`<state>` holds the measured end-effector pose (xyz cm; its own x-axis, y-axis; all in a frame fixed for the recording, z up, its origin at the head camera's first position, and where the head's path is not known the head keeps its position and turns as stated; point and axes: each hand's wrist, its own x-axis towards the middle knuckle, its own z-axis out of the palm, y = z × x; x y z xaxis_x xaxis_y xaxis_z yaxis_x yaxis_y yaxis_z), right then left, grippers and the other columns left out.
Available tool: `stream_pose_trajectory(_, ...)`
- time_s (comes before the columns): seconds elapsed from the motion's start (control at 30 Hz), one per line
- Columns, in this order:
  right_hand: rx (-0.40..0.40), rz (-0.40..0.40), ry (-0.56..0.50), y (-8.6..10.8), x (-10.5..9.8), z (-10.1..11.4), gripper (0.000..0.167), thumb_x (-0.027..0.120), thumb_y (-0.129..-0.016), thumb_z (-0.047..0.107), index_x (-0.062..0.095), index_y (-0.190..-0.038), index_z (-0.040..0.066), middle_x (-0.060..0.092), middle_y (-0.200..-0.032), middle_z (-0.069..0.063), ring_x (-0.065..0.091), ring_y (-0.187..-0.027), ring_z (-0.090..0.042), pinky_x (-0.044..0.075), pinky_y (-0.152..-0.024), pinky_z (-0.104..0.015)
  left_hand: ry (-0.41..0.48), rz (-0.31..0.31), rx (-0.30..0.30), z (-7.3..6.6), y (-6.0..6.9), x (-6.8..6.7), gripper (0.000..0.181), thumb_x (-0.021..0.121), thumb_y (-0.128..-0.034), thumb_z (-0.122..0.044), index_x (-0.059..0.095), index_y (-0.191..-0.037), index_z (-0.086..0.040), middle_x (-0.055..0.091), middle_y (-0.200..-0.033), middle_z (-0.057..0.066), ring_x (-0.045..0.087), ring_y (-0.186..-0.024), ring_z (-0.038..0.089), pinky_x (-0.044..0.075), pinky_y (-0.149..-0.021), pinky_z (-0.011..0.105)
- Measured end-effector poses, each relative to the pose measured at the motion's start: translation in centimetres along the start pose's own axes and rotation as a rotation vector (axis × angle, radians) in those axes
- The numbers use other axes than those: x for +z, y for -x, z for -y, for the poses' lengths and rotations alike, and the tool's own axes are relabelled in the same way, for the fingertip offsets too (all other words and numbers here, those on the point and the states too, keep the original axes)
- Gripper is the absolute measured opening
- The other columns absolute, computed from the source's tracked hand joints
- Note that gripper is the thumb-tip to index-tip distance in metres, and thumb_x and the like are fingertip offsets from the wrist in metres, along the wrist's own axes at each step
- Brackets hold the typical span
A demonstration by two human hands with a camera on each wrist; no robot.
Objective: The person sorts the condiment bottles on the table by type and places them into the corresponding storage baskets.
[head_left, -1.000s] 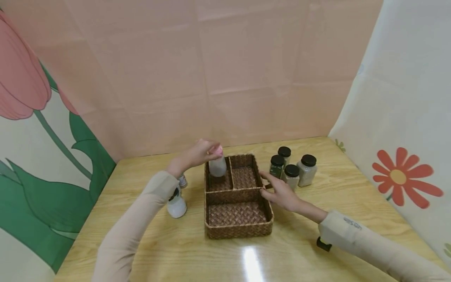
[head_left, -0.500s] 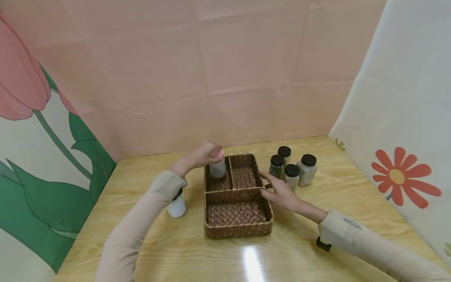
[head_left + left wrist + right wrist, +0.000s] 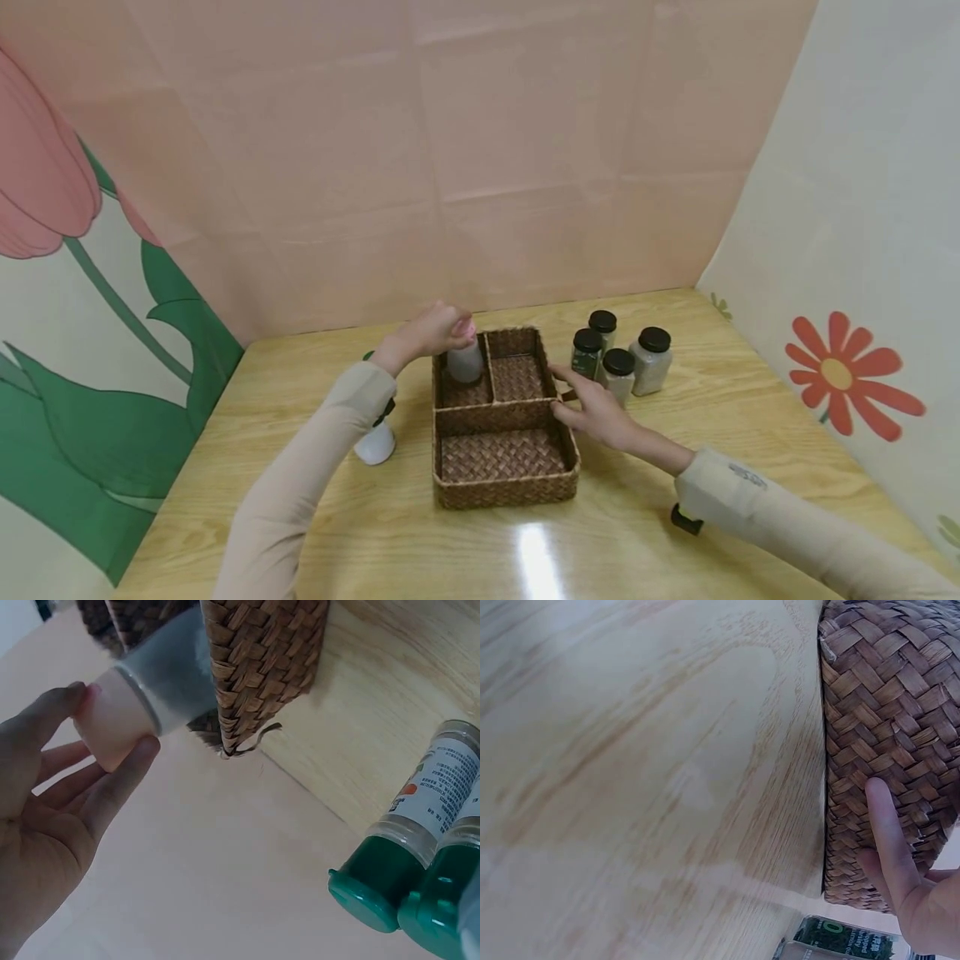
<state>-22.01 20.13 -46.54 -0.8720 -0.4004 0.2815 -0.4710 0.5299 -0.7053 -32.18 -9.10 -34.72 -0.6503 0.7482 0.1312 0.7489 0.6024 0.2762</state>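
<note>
In the head view, my left hand (image 3: 437, 327) is over the back left compartment of a brown woven basket (image 3: 506, 492). It grips the pink cap of a translucent bottle (image 3: 466, 363), whose lower part is inside that compartment. Fingers and thumb pinch the cap (image 3: 116, 720) in the left wrist view; the bottle's base is hidden behind the wicker wall. My right hand (image 3: 600, 412) rests against the basket's right side by a small handle. In the right wrist view, its fingers (image 3: 889, 832) lie extended on the outer woven wall (image 3: 885, 712).
Several black-lidded jars (image 3: 651, 362) stand right of the basket. Left of it, a white jar (image 3: 375, 444) is partly behind the left sleeve. Green-capped spice bottles (image 3: 382, 870) appear in the left wrist view. A small black object (image 3: 686, 520) lies by the right sleeve.
My left hand has shifted slightly right, and its fingers have closed more over the pink cap. The bottle sits slightly lower in the compartment. My right hand keeps its place on the basket.
</note>
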Motion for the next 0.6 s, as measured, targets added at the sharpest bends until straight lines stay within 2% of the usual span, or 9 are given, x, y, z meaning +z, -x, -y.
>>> stream_pose_trajectory(0.17,0.001,0.002,-0.007,0.16,0.05,0.02,0.06,0.061,-0.098,0.012,0.035,-0.15,-0.002,0.039,-0.149,-0.028,0.064,-0.105,-0.04,0.053,-0.053,-0.025,0.014,0.019,-0.013,0.31,-0.01,0.41,0.016,0.067,-0.0961,-0.014,0.06,-0.086,-0.003,0.053,-0.072,0.005,0.042,-0.063,0.015,0.037,-0.063,0.03)
stream_pose_trajectory(0.37,0.0,0.005,-0.008,0.22,0.05,0.15,0.06,0.061,-0.098,0.013,0.035,-0.15,-0.003,0.038,-0.149,-0.028,0.063,-0.106,-0.04,0.053,-0.056,-0.024,0.036,0.038,-0.033,0.29,0.14,0.54,0.014,0.065,-0.0973,-0.01,0.06,-0.087,-0.002,0.051,-0.07,0.006,0.04,-0.061,0.015,0.036,-0.07,0.035)
stream_pose_trajectory(0.6,0.0,-0.001,0.017,0.34,0.11,0.05,0.06,0.062,-0.098,0.013,0.036,-0.15,-0.001,0.04,-0.148,-0.027,0.064,-0.105,-0.039,0.053,-0.058,-0.024,0.016,0.051,-0.03,0.29,0.33,0.84,0.017,0.065,-0.0971,-0.011,0.059,-0.083,-0.003,0.051,-0.069,0.004,0.039,-0.061,0.014,0.034,-0.062,0.03)
